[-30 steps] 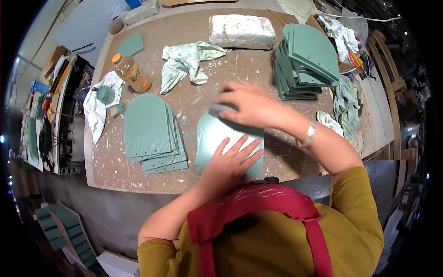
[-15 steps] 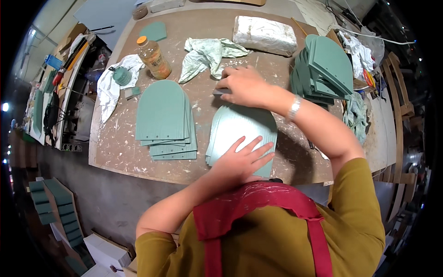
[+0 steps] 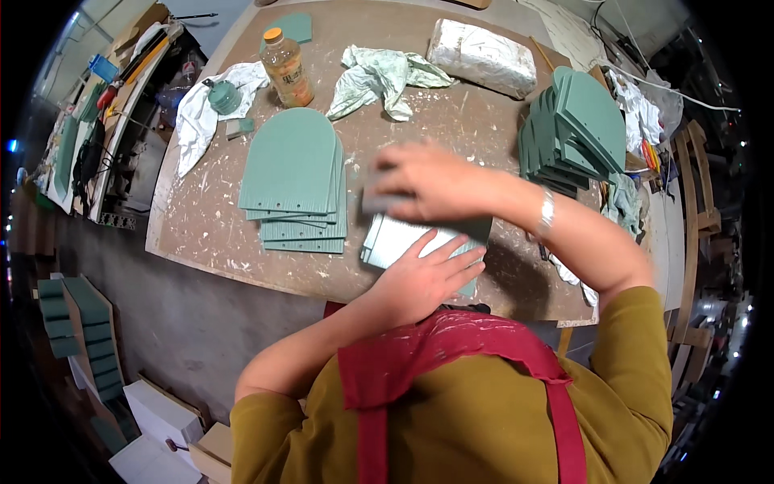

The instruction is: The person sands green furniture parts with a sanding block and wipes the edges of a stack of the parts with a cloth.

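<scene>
My left hand (image 3: 423,278) lies flat with fingers spread on a small stack of green arched boards (image 3: 391,238) near the table's front edge. My right hand (image 3: 431,181), smeared by motion, is closed around a small grey sanding block (image 3: 377,202) at the rounded far end of that stack. Hand and forearm cover most of the curved edge, so whether the block touches it cannot be made out. Just to the left is another stack of green arched boards (image 3: 292,161), with small holes along the straight ends. A taller pile of such boards (image 3: 592,121) stands at the right.
Behind the left stack stand an orange-capped bottle (image 3: 289,73) and a green-stained jar (image 3: 224,97) on a white cloth (image 3: 193,133). A crumpled rag (image 3: 387,81) and a white wrapped block (image 3: 482,58) lie farther back. Boxes (image 3: 165,411) sit on the floor at lower left.
My right hand has come nearer to me with the grey block, along the far end of the stack. The left hand stays on the boards. The view has shifted slightly.
</scene>
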